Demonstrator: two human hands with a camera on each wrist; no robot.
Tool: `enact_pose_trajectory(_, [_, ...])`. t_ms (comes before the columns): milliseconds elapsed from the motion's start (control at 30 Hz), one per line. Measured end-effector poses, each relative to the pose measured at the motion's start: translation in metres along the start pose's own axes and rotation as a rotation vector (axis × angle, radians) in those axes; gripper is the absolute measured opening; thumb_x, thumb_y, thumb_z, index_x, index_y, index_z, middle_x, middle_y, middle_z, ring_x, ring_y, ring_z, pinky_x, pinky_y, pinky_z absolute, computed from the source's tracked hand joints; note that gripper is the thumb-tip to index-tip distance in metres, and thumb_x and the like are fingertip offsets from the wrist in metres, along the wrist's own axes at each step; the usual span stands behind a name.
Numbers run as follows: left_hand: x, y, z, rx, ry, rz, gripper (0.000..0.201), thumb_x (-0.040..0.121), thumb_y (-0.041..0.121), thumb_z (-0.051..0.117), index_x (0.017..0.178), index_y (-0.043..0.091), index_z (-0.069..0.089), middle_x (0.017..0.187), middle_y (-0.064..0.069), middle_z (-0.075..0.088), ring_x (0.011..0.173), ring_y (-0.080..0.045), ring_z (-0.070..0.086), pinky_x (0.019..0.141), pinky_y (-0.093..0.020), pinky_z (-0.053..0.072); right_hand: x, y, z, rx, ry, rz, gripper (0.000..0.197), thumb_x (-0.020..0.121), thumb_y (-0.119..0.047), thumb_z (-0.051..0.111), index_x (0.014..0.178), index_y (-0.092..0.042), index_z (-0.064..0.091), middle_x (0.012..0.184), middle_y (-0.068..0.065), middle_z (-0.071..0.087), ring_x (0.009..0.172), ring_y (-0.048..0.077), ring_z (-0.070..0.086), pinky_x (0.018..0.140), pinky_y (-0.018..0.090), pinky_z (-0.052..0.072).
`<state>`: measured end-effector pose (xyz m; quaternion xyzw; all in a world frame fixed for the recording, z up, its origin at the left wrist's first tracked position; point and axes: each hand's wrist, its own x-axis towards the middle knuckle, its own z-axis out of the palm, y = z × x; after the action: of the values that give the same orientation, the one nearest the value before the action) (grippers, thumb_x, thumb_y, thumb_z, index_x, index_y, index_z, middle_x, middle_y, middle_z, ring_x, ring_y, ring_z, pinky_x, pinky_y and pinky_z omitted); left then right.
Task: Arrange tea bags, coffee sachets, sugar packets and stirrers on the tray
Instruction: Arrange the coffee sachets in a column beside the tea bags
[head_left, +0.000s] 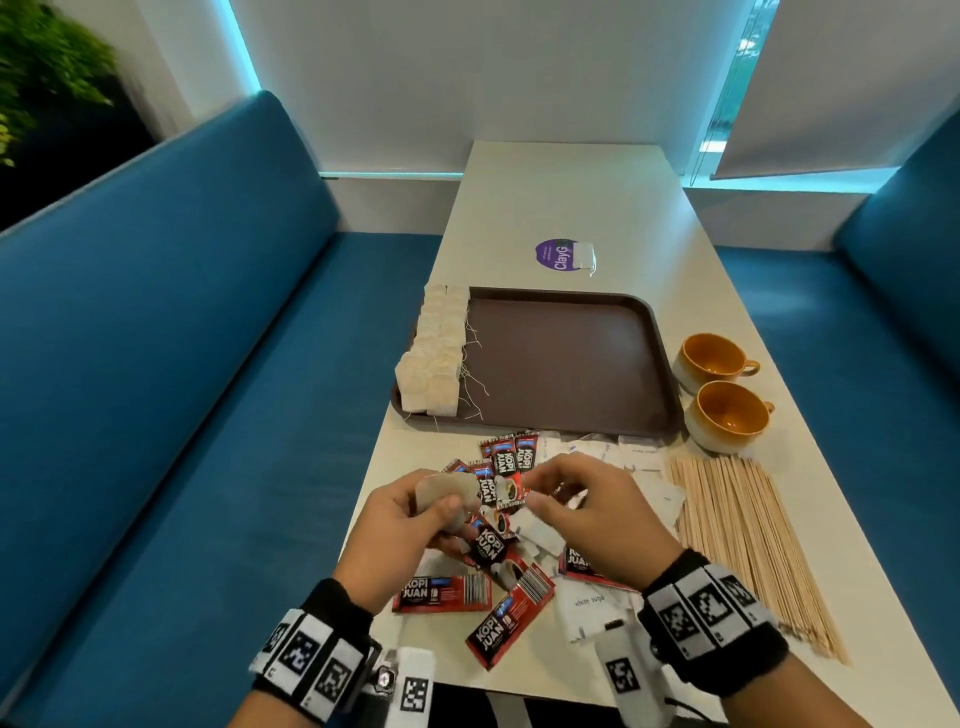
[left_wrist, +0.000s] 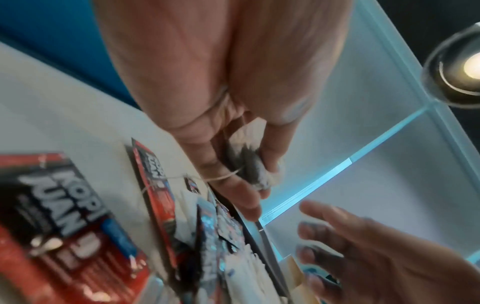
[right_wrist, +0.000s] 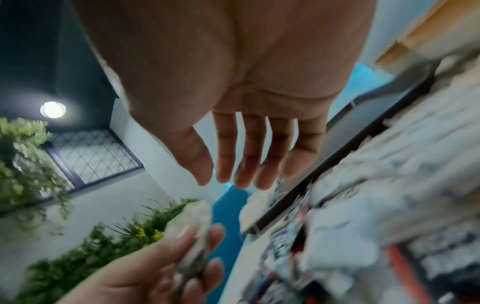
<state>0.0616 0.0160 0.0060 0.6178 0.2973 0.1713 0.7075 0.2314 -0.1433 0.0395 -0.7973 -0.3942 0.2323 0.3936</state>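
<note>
Centrally, white table (head_left: 566, 197) between blue benches (head_left: 171, 322); tray (head_left: 566, 358) on it.

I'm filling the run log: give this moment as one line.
left hand: holds tea bag | right hand: empty, above sachet pile | tray: tea bags in rows, left side

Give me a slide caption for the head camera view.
Left hand holds tea bags over scattered coffee sachets; tray awaits.
</note>
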Motion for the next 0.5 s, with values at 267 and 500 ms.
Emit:
enact_pose_trajectory(267, [0.002,-0.006,0.003,-0.260,0.002,-0.084,0.045,0.073,0.016,0.085,0.113,0.003,0.069,0.100,-0.025,0.074,0.081,-0.034,0.071,0.069,-0.037,0.061,0.027,-0.016,0.039,0.374,-0.018,0.216,0.021,0.081,-0.032,0.085,0.098,-0.024,0.075,0.079,-0.001,0.071,0.064,0.008,0.061,0.060,0.024,0.049])
enact_pose_trajectory(500, [0.018,0.002,-0.021,-0.262,0.029,-0.062,0.037,0.084,0.014,0.076,0.115,-0.002,0.065,0.105,-0.024,0.074,0.086,-0.036,0.073,0.083,-0.042,0.062,0.054,-0.023,0.051,0.452,-0.137,0.167,0.015,0.085,-0.022,0.082,0.090,-0.009,0.078,0.085,0.007,0.076,0.071,0.010,0.064,0.064,0.024,0.053])
